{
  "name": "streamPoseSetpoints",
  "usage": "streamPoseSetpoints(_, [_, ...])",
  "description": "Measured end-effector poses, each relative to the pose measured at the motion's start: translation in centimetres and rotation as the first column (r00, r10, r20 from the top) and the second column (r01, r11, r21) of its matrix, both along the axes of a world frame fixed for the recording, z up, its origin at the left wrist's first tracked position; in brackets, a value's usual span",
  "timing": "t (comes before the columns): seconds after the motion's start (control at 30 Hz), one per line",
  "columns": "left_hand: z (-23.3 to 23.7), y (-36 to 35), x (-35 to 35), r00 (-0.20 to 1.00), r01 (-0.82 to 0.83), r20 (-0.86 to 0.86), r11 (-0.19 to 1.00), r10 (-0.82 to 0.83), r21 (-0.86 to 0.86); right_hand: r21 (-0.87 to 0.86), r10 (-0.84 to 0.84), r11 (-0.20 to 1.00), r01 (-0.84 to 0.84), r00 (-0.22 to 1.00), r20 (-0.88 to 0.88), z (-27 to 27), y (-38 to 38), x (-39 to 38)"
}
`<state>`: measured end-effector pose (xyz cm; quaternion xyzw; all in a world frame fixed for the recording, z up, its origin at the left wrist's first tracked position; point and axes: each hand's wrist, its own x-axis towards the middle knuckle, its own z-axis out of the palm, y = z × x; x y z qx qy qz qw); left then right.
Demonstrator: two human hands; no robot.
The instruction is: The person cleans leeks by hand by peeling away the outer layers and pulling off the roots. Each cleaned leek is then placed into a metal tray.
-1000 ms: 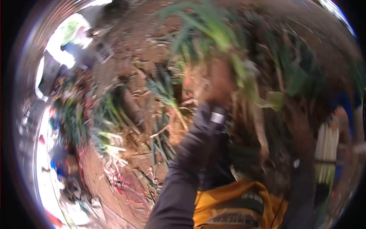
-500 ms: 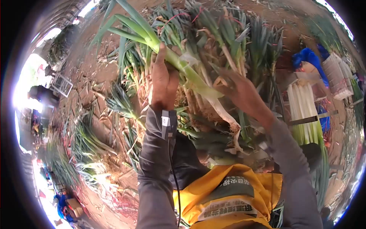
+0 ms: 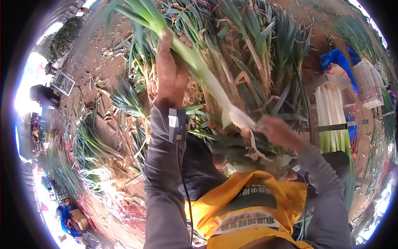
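My left hand (image 3: 172, 68) is wrapped around the upper stalk of a thick green onion (image 3: 199, 64), thumb along its top side. The stalk slants down to the right, green leaves at the upper left and the root end low. My right hand (image 3: 282, 133), somewhat blurred, has its fingertips pinched at the lower end. A loosened strip of pale outer skin (image 3: 242, 118) runs from the stalk to those fingertips. Dry roots (image 3: 258, 155) dangle just below.
Bundles of green onions (image 3: 257, 50) stand close behind my hands. To the right, trimmed white stalks (image 3: 329, 103) lie in a rack with a metal bar (image 3: 340, 127). A blue bag (image 3: 338, 62) and a white crate (image 3: 367, 83) are beyond. Leaf scraps cover the ground.
My right hand has moved down and right along the stalk to the root end, with outer skin peeled along. My left hand and the stalk have shifted slightly up and left.
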<state>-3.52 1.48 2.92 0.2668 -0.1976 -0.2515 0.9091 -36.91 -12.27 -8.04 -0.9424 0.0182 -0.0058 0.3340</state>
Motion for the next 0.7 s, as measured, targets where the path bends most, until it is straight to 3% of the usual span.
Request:
streamPoseSetpoints(0.03, [-0.2,0.0,0.2,0.999,-0.023,0.028,1.0,0.023,-0.003,-0.076,0.04,0.996,-0.052,0.988,-0.151,-2.7,-0.1,-2.1])
streamPoseSetpoints(0.07, [-0.2,0.1,0.4,0.999,-0.045,-0.002,0.999,0.045,0.004,-0.084,0.035,0.995,-0.048,0.988,-0.151,-4.7,-0.6,-3.6])
streamPoseSetpoints(0.13, [0.1,-0.2,0.6,0.995,-0.094,0.035,0.995,0.094,0.015,-0.22,0.067,0.936,-0.273,0.754,-0.653,-7.5,-1.1,-5.5])
streamPoseSetpoints(0.2, [-0.2,0.0,0.7,0.988,-0.135,0.078,0.99,0.13,0.051,-0.167,-0.04,0.986,-0.025,0.928,-0.37,-2.5,-0.4,-3.1])
streamPoseSetpoints(0.23, [-0.4,-0.1,0.6,0.99,-0.121,0.079,0.991,0.117,0.053,-0.119,-0.106,0.988,0.097,0.991,-0.078,0.2,0.1,-1.2])
streamPoseSetpoints(0.27, [-0.5,-0.2,0.2,0.989,-0.125,0.088,0.99,0.119,0.058,-0.046,-0.189,0.978,0.204,0.957,0.218,2.9,0.7,0.9])
streamPoseSetpoints(0.33, [-0.8,-1.1,0.0,0.989,-0.121,0.093,0.991,0.115,0.057,0.091,-0.351,0.936,0.34,0.888,0.298,7.8,1.6,5.5])
streamPoseSetpoints(0.4, [-0.9,-1.8,-0.9,0.992,-0.105,0.082,0.993,0.1,0.057,-0.016,-0.211,0.955,0.295,0.717,0.664,8.5,1.7,9.7])
streamPoseSetpoints(0.67, [-1.1,-3.0,-1.4,0.975,-0.195,0.128,0.977,0.183,0.085,-0.337,-0.164,0.865,0.372,0.844,0.51,5.2,3.6,12.0])
streamPoseSetpoints(0.7, [-1.3,-3.1,-1.4,0.969,-0.225,0.125,0.97,0.214,0.088,-0.414,-0.022,0.876,0.248,0.878,0.479,3.6,3.9,11.7])
